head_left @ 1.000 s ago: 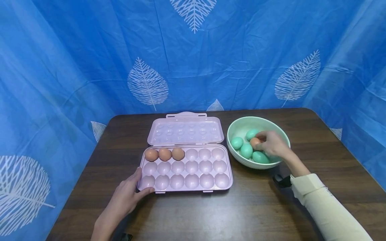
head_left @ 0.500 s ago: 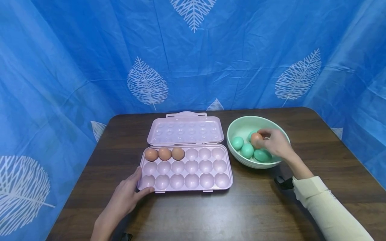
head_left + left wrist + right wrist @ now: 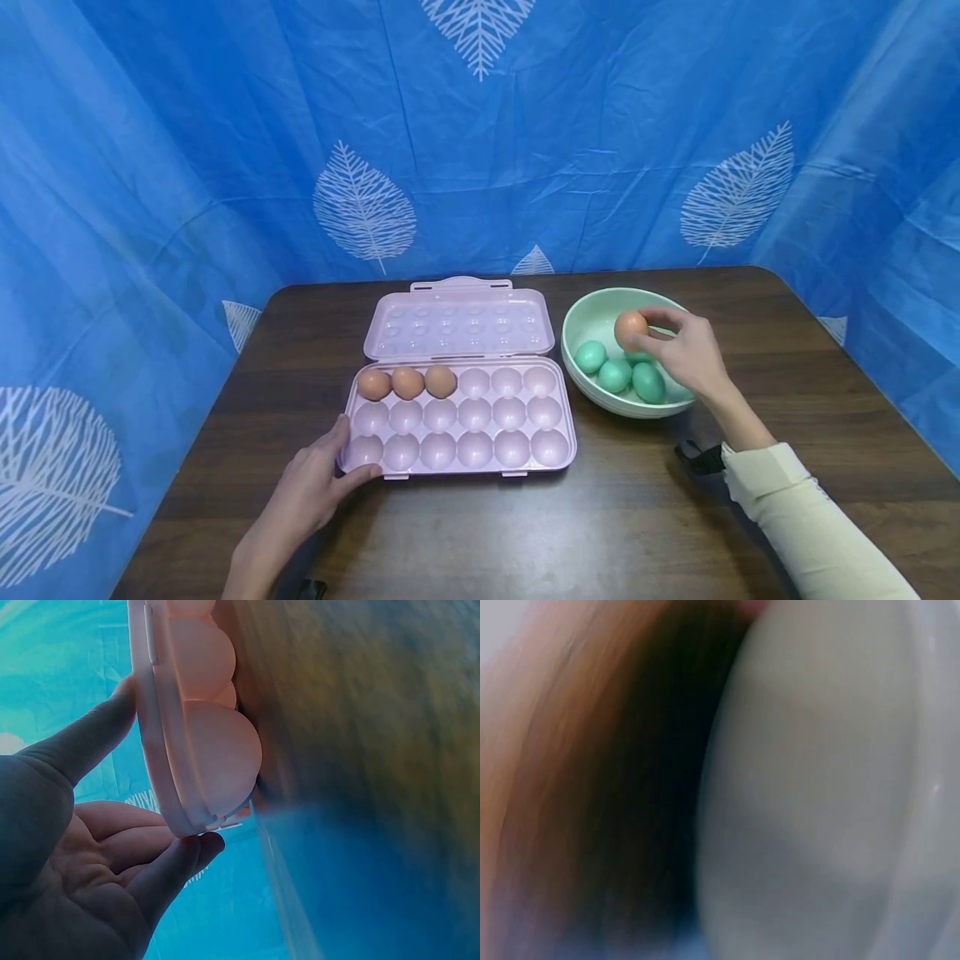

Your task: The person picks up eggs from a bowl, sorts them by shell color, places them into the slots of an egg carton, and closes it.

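Note:
My right hand pinches a brown egg between thumb and fingers, above the green bowl. Several green eggs lie in the bowl, among them one green egg at the front; the hand partly covers the bowl's right side. To the left stands a lilac egg tray with its lid laid back. Three brown eggs, one of them the middle egg, sit at the left of its back row. My left hand grips the tray's front left corner, thumb along the front edge, fingers at the left end.
The tray's ribbed lid lies behind it on the dark wooden table. A blue leaf-patterned curtain hangs around the back and sides. The right wrist view is blurred and shows mostly the bowl's pale outer wall.
My right hand has lifted the brown egg up from among the green eggs, slightly back and left. One green egg in the bowl has turned. The left hand keeps its place on the tray.

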`<state>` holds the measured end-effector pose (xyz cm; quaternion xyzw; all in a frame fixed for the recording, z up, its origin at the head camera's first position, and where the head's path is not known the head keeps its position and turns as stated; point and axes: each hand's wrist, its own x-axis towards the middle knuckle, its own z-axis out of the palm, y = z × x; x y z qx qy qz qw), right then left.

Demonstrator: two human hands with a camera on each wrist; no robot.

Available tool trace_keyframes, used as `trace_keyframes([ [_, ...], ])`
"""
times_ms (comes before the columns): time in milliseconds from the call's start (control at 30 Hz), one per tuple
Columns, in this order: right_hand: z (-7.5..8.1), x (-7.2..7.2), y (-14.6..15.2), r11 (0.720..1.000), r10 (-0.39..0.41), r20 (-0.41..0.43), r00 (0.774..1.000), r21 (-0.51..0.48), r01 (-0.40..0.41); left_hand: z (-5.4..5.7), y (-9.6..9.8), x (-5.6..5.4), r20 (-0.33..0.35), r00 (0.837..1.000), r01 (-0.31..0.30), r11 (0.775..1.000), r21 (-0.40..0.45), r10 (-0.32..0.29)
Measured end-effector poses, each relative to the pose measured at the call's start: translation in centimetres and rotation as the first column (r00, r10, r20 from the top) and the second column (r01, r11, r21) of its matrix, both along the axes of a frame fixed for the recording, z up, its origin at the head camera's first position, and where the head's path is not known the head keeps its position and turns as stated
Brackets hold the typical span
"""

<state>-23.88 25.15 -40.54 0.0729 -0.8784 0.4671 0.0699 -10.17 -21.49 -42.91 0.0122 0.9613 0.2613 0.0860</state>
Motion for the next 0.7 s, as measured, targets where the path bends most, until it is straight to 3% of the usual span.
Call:
trace_keyframes([
  [167, 0.7, 0.6, -2.8, 0.992, 0.015, -0.078, 0.997, -0.122, -0.024, 0.2, 0.0, 0.1, -0.013, 1.000, 0.006, 1.000, 0.000, -0.006],
  [367, 1.5, 1.5, -6.5, 0.980, 0.074, -0.134, 0.988, -0.176, -0.097, 0.2, 0.0, 0.1, -0.017, 1.000, 0.010, 1.000, 0.006, -0.010],
  [700, 0.1, 1.5, -12.6, 0.933, 0.182, -0.095, 0.979, -0.299, -0.202, 0.2, -0.2, 0.2, -0.039, 0.999, 0.016, 1.000, 0.014, -0.015],
])
